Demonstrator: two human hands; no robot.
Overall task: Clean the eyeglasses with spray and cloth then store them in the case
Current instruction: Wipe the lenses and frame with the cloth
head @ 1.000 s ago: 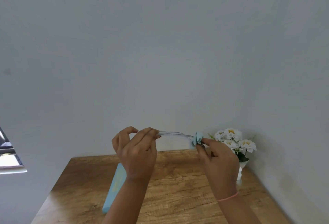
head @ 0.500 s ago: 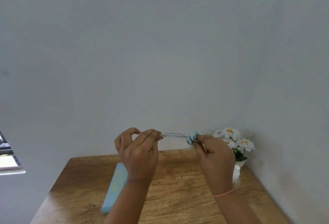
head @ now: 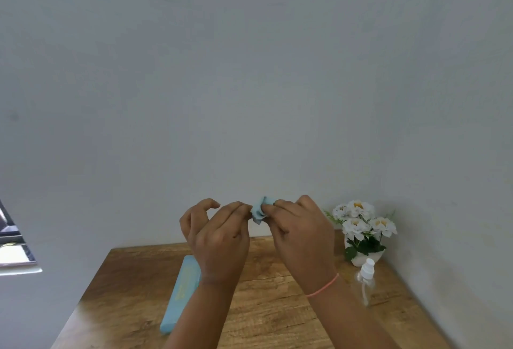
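- Hands are both up above the wooden counter (head: 133,301), fingertips nearly meeting.
- Right hand (head: 302,234): grip is pinched tight on the bunched light-blue cloth (head: 259,211).
- Left hand (head: 219,234): fingers curled, tips right against the cloth. Can't tell what that grip holds.
- Eyeglasses: can't make them out, maybe hidden between the fingertips.
- Blue case (head: 183,290) lies closed on the counter, left of the arms.
- Clear spray bottle (head: 365,282) stands upright at the right, just in front of the potted white flowers (head: 361,226) in the far corner.

Case (head: 181,290) on the table's (head: 273,296) left side, spray bottle (head: 365,283) on its right, flowerpot (head: 362,257) just behind the bottle, against the wall (head: 249,98)
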